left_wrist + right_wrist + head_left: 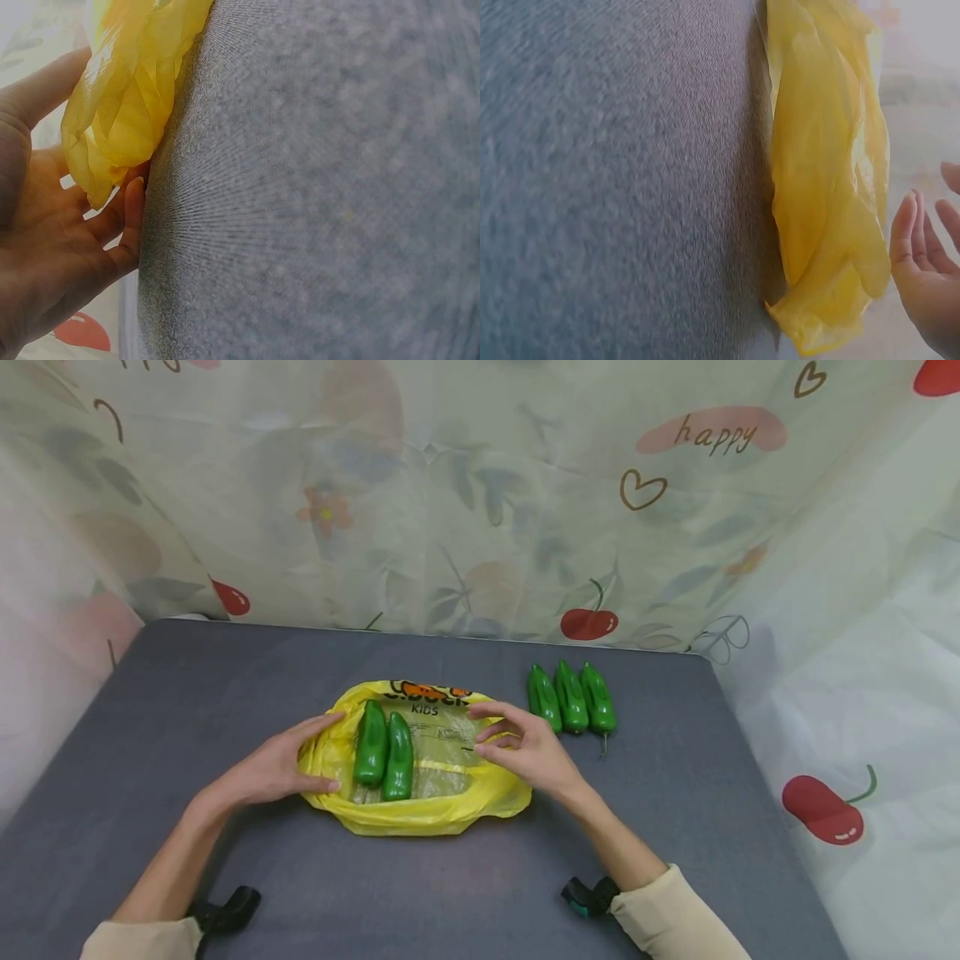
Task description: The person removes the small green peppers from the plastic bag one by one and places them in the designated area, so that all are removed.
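A yellow plastic bag [442, 818] lies on the table with its mouth spread and its rim rolled outward. Two green peppers [371, 747] lie side by side in its left part. At the bag's left end, my left hand [281, 764] touches the rim with thumb and fingers spread apart. In the left wrist view some fingers pass behind the yellow plastic [139, 97]. My right hand [532, 756] hovers over the bag's right side, fingers loosely bent and nothing between them. Three more green peppers [572, 697] lie in a row beyond it.
The dark grey table [660, 827] reaches back to a hanging curtain [450, 510] printed with flowers and cherries. White cloth [885, 652] hangs along the right side.
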{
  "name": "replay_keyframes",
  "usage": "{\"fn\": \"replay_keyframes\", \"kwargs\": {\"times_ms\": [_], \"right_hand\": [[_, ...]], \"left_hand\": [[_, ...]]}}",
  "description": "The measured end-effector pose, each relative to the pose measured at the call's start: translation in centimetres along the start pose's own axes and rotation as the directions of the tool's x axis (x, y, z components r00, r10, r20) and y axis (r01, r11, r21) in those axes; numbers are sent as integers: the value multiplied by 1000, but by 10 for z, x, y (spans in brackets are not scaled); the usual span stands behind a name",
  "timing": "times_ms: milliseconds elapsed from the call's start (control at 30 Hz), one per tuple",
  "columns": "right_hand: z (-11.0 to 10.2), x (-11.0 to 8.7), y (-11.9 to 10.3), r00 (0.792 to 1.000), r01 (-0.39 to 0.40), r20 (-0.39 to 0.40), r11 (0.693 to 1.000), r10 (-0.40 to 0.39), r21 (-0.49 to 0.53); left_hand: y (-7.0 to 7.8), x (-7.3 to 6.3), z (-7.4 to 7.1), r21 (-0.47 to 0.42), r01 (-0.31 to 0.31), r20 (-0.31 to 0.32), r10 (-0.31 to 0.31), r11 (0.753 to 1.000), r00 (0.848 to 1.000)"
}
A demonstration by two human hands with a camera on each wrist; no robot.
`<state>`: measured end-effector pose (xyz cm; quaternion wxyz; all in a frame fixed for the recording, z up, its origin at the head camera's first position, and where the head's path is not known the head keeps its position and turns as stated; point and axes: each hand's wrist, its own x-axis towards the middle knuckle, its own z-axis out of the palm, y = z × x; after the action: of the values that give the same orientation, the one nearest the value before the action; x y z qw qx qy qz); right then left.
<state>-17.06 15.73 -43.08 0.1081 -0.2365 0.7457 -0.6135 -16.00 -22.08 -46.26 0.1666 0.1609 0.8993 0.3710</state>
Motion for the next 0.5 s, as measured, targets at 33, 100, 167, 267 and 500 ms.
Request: {"fn": "replay_keyframes", "kwargs": {"times_ms": [33, 100, 167, 267, 500], "right_hand": [[1, 1, 0, 1000, -3, -2, 1000, 3, -1], [4, 2, -1, 1000, -9, -2, 1000, 9, 4], [7, 3, 0, 1000, -11, 2, 1000, 11, 10], [11, 4, 0, 1000, -9, 17, 1000, 9, 16], [19, 8, 0, 999, -7, 40, 1000, 8, -15]], "left_hand": [[0, 0, 0, 3, -2, 0, 2, 1000, 1000], [0, 1, 0, 5, -5, -1, 5, 1000, 1000], [1, 1, -1, 4, -8, -1, 8, 1000, 1000], [1, 1, 0, -1, -7, -2, 7, 1000, 1000], [0, 0, 0, -12, -11, 1, 11, 1000, 1000]]}}
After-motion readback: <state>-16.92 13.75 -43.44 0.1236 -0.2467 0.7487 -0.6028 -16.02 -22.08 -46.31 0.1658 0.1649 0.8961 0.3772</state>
